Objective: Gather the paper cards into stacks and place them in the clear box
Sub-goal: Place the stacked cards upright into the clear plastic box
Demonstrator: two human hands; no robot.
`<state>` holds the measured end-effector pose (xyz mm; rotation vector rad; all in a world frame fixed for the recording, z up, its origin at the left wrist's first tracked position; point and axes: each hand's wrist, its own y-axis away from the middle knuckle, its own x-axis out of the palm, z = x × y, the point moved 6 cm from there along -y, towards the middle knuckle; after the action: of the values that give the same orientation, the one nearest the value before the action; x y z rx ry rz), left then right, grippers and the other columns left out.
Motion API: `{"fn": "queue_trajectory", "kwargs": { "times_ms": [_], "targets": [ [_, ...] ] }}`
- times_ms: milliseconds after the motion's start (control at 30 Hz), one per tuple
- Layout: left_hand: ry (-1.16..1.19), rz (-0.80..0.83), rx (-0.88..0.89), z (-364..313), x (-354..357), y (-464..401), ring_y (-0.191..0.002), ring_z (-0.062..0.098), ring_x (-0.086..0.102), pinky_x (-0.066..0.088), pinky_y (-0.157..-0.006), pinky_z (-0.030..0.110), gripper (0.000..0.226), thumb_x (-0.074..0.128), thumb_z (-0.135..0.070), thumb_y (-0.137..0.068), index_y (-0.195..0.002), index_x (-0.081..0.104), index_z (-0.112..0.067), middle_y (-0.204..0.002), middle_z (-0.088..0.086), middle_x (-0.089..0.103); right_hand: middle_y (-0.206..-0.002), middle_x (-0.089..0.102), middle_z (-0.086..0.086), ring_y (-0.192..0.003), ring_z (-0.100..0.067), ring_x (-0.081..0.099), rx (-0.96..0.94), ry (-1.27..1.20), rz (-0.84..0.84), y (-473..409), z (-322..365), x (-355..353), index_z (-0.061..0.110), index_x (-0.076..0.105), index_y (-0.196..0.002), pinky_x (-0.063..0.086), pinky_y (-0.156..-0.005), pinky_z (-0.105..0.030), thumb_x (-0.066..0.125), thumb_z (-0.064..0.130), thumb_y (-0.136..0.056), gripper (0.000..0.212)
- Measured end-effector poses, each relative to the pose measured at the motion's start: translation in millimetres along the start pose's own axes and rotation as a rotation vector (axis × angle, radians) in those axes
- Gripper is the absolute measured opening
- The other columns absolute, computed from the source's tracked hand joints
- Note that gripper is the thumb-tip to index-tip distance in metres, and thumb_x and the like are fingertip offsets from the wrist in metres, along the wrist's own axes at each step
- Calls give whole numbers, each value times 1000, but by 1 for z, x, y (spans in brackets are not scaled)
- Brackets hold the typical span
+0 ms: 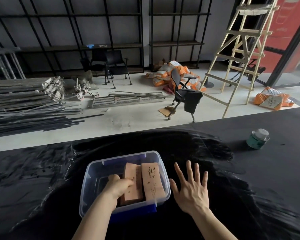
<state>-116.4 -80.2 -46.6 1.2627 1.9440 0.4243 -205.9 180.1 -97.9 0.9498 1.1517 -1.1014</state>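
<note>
A clear plastic box (93,170) with blue clips stands on the black table in front of me. Two stacks of tan paper cards lie inside it: a left stack (132,174) and a right stack (151,181). My left hand (119,187) reaches into the box, its fingers closed on the left stack, which it partly hides. My right hand (191,189) hovers flat just right of the box with fingers spread and nothing in it.
A small green jar with a clear lid (257,138) stands at the table's far right. Beyond the table's far edge (145,134) the floor holds metal bars, an office chair (185,96), orange sacks and a wooden ladder (241,54).
</note>
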Motion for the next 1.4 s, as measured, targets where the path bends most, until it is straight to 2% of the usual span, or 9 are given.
{"fn": "queue_trajectory", "kwargs": {
  "times_ms": [100, 167, 267, 367, 500, 633, 767, 1200, 1400],
  "targets": [
    [-228, -32, 52, -4, 1, -2, -111, 25, 58, 48, -82, 34, 90, 71, -38, -90, -157, 21, -8, -139, 13, 59, -176, -6, -6, -160, -33, -17, -3, -2, 5, 1, -1, 0, 46, -3, -162, -9, -128, -63, 1, 80, -91, 78],
    [-425, -82, 107, -7, -2, -5, -99, 20, 61, 52, -75, 32, 82, 67, -52, -88, -151, 36, -11, -131, 9, 65, -176, -6, -6, -160, -32, -17, -6, -1, 4, 1, -1, 0, 46, -4, -162, -9, -128, -63, 2, 80, -92, 78],
    [-532, -83, 170, -10, -4, -4, -84, 13, 68, 60, -82, 36, 50, 60, -65, -86, -114, 68, -25, -100, -6, 73, -176, -5, -6, -160, -32, -16, -9, -1, -6, 0, -1, 1, 46, -2, -162, -8, -128, -63, 3, 80, -92, 78],
    [-543, -111, 216, -12, -8, 2, -70, 5, 64, 53, -62, 26, 42, 54, -71, -88, -91, 64, -30, -79, -13, 68, -176, -5, -6, -160, -32, -16, -8, 12, -7, -1, -2, 3, 46, -3, -162, -6, -129, -63, 2, 80, -92, 78],
    [-498, -118, 271, -13, -3, 10, -90, 14, 67, 53, -72, 31, 51, 55, -67, -89, -116, 64, -25, -104, -8, 72, -176, -3, -6, -160, -32, -14, -7, 18, -11, -1, -2, 3, 46, -2, -162, -5, -129, -63, 1, 80, -91, 78],
    [-510, -106, 292, -16, 6, 13, -94, 15, 64, 48, -75, 28, 50, 60, -58, -92, -126, 61, -22, -119, -5, 72, -176, -4, -6, -160, -32, -15, -6, 21, -5, 0, -1, 2, 46, -4, -162, -5, -129, -63, -1, 81, -90, 79],
    [-471, -108, 305, -14, 5, 14, -112, 17, 67, 49, -81, 27, 45, 63, -51, -93, -130, 59, -25, -125, -8, 70, -176, -4, -6, -160, -32, -15, -5, 10, -3, 0, -1, 2, 46, -4, -161, -6, -129, -62, -2, 80, -90, 79],
    [-524, -100, 366, -17, 2, 17, -122, 18, 64, 51, -94, 34, 53, 53, -58, -96, -138, 55, -26, -134, -7, 67, -176, -4, -6, -160, -32, -15, -15, 15, -10, 3, 1, -5, 46, -3, -162, -7, -129, -61, -9, 79, -85, 84],
    [-649, -213, 449, -22, -11, 31, -129, 19, 61, 52, -99, 37, 65, 50, -59, -96, -149, 43, -23, -145, -3, 61, -176, -10, -7, -159, -34, -18, -4, 3, 96, 0, 0, -3, 45, -7, -162, -9, -128, -63, -9, 80, -87, 83]
  ]
}}
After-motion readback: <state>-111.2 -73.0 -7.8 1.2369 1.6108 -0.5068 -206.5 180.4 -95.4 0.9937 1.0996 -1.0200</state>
